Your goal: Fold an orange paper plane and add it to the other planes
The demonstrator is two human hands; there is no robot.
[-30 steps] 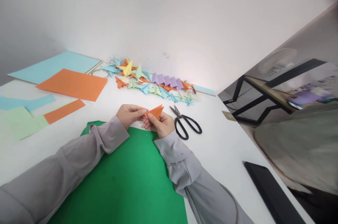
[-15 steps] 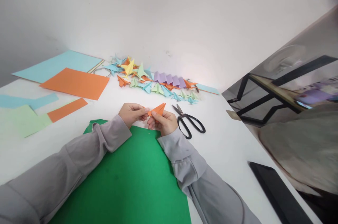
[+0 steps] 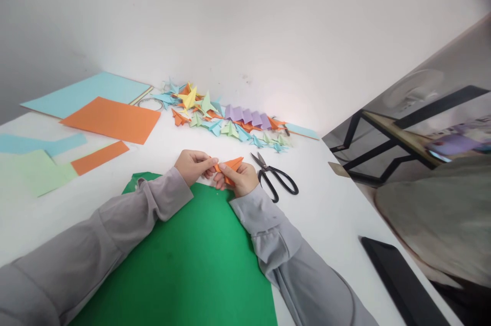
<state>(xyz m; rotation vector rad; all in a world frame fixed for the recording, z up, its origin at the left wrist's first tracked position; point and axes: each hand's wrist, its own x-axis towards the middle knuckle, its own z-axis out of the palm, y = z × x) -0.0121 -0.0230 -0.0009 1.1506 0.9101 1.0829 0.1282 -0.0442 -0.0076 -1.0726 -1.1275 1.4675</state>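
Observation:
Between my two hands is a small folded orange paper crane point(image 3: 233, 164), with a pointed flap sticking out to the right. My left hand point(image 3: 195, 166) pinches its narrow left end between thumb and fingers. My right hand point(image 3: 241, 178) grips the body, thumb on top and fingers curled below. Both hands are just above the far edge of a green sheet point(image 3: 184, 259). Scissors with black handles point(image 3: 274, 175) lie partly opened, close to the right of my right hand.
Folded paper cranes point(image 3: 207, 106) in several colours lie along the wall, beside purple pleated paper point(image 3: 247, 116). Blue sheets point(image 3: 88, 93), an orange sheet point(image 3: 111, 118) and cut pieces point(image 3: 49, 172) lie at left. A black tablet-like object point(image 3: 401, 280) is near the right table edge.
The orange paper's upper flap has tilted down toward the right in my right hand. My hands otherwise stay in nearly the same place, and the view has shifted very slightly.

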